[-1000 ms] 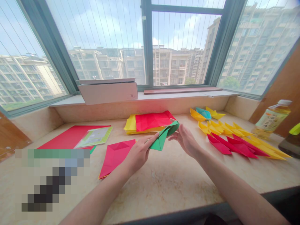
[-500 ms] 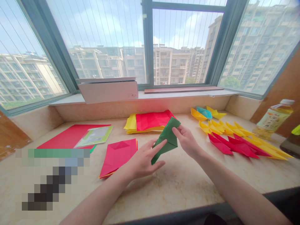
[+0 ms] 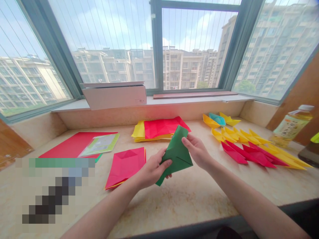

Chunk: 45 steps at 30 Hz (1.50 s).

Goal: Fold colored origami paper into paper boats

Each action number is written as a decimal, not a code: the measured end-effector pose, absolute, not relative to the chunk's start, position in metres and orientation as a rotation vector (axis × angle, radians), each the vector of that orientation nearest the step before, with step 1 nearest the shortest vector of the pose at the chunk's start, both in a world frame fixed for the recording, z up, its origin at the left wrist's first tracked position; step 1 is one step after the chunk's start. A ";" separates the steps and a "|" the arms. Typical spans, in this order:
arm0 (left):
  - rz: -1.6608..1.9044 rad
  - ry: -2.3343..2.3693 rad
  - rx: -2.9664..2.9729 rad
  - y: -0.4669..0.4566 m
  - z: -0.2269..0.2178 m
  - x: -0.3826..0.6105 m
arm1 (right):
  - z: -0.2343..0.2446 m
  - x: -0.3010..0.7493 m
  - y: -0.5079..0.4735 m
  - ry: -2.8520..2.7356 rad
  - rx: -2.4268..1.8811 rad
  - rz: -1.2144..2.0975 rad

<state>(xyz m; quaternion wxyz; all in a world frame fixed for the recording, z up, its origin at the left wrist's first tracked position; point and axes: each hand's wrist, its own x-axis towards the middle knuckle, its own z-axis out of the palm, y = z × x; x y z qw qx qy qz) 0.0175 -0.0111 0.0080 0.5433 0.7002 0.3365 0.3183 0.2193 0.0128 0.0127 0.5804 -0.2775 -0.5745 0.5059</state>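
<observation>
A folded green paper (image 3: 177, 153) is held up above the stone counter (image 3: 189, 196), its flat face turned toward me. My left hand (image 3: 152, 170) pinches its lower left edge, thumb on the front. My right hand (image 3: 196, 150) grips its upper right edge with closed fingers. Just left of the hands, a creased red sheet (image 3: 126, 166) lies flat on the counter.
A stack of red and yellow sheets (image 3: 159, 128) lies behind the hands. Several folded yellow, red and blue paper boats (image 3: 245, 146) fill the right side. A bottle (image 3: 290, 126) stands far right, a white box (image 3: 114, 95) rests on the sill, and red paper with a leaflet (image 3: 99, 145) lies at left.
The green paper has been turned from edge-on to face-on and lowered slightly. My left hand went from open fingers to a pinch on its lower edge.
</observation>
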 end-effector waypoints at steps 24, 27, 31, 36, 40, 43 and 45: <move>0.689 0.781 1.867 -0.019 0.005 0.022 | 0.007 0.212 0.000 -1.417 -0.483 1.379; 0.642 0.699 1.795 -0.021 0.007 0.021 | 0.007 0.216 -0.001 -1.470 -0.425 1.373; 0.633 0.661 1.746 -0.021 0.008 0.020 | 0.009 0.218 -0.002 -1.516 -0.426 1.360; 0.650 0.653 1.711 -0.019 0.008 0.019 | 0.009 0.215 0.000 -1.497 -0.501 1.322; 0.647 0.686 1.718 -0.019 0.008 0.021 | 0.007 0.214 0.003 -1.499 -0.591 1.274; 0.640 0.713 1.749 -0.020 0.008 0.022 | 0.006 0.213 0.003 -1.502 -0.652 1.257; 0.642 0.726 1.786 -0.020 0.007 0.023 | 0.006 0.212 0.003 -1.504 -0.682 1.256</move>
